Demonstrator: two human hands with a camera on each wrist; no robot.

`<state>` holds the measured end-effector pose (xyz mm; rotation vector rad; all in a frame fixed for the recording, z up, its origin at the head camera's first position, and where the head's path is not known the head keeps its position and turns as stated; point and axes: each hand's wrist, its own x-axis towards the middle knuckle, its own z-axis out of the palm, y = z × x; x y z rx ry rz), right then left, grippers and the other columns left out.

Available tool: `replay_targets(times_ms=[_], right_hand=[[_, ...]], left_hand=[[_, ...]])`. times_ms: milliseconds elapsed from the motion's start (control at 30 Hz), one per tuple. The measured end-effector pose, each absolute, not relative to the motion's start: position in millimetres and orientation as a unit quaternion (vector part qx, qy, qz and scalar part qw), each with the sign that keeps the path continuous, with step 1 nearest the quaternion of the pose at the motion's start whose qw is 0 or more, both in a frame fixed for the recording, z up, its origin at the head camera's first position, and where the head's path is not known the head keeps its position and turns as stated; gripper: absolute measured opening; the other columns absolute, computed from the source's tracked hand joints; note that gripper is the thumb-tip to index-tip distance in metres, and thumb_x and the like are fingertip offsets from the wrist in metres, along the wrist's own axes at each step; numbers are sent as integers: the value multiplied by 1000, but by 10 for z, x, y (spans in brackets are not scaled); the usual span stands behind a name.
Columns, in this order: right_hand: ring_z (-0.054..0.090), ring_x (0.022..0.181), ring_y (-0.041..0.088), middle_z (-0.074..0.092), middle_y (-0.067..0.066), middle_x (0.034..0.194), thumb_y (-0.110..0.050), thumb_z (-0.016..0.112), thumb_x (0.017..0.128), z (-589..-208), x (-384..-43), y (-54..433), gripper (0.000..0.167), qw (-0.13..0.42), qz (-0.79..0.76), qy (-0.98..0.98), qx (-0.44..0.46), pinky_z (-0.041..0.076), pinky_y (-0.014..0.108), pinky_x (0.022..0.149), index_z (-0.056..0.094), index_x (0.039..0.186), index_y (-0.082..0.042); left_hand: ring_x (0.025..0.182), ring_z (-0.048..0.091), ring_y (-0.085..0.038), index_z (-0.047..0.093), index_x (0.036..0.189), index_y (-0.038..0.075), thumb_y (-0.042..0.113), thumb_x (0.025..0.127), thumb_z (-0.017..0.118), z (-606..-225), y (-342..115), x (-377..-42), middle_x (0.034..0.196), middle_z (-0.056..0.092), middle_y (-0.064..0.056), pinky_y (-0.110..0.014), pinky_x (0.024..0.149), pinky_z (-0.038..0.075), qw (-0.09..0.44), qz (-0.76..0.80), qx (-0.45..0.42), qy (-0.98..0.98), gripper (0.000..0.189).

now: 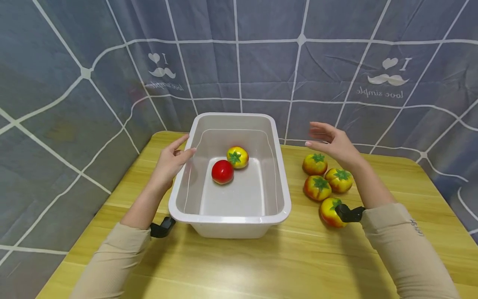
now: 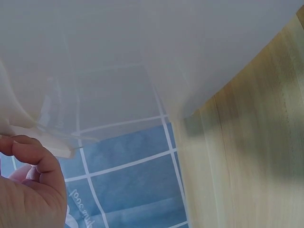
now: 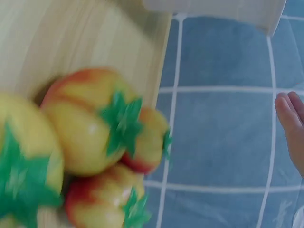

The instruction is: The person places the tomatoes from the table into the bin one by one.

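A pale grey plastic basin [image 1: 229,219] stands on the table. Inside it, a plain red tomato-like fruit [image 1: 222,172] lies beside a yellow-red tomato [image 1: 237,157] with a green star-shaped calyx. My left hand [image 1: 169,164] holds the basin's left rim, thumb over the edge and fingers on the outer side. To the right of the basin, my right hand [image 1: 336,145] is raised with nothing in it, fingers extended and thumb apart. Just below and nearer lie several more yellow-red tomatoes [image 1: 317,187] in a cluster, seen large in the right wrist view with their green calyxes [image 3: 122,122].
The wooden table [image 1: 239,270] extends in front of the basin and to both sides. A blue-grey curtain [image 1: 269,74] with white lines and printed moustaches hangs along the table's back and left. Black wrist mounts [image 1: 162,227] sit at both cuffs.
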<state>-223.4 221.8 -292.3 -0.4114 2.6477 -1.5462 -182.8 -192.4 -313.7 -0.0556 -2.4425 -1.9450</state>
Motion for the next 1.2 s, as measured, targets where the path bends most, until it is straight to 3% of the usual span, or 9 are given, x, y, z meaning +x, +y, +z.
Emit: replay_targets(times_ms=[167,333,467,733,1000,1200], right_hand=[[39,127,27,40,12,139,-23,64,89,-2976,-2168,2441,63,27,-486,866,-114,43,14,86,35,144,-11],[40,124,26,39,15,137,-21,62,91,-3096,-2081,2690,63,22,-475,873,-108,41,9,82,32,145,-9],[40,123,27,37,16,136,-21,60,92,-3213,-2013,2868,66,28,-462,880,-106,42,8,79,26,147,-6],[32,127,44,32,26,140,-21,60,92,-3440,-1883,3099,71,40,-448,889,-85,39,6,77,20,148,-2],[31,126,47,30,30,141,-26,60,92,-3657,-1821,3248,74,48,-448,891,-61,42,10,79,19,148,0],[29,126,49,26,34,141,-22,63,90,-3778,-1797,3303,76,48,-450,890,-55,43,12,79,18,147,3]], left_hand=[[68,59,-7,33,146,9,22,92,58,-3140,-1927,-1835,82,59,2,-25,63,53,16,-624,-21,-781,61],[66,59,-6,33,146,8,21,92,58,-3146,-1925,-1834,79,60,4,-24,62,53,13,-630,-23,-776,61],[68,60,-7,33,146,8,22,92,58,-3152,-1926,-1825,80,60,5,-25,63,53,12,-626,-18,-779,61],[72,60,-7,32,146,9,23,93,57,-3157,-1933,-1830,89,60,-3,-28,67,54,11,-623,-18,-782,60],[75,61,-7,31,146,12,25,93,56,-3150,-1934,-1832,101,58,-15,-32,71,55,7,-607,-20,-795,61],[75,61,-7,31,146,12,25,93,57,-3148,-1931,-1831,99,58,-13,-30,70,55,8,-609,-21,-793,61]])
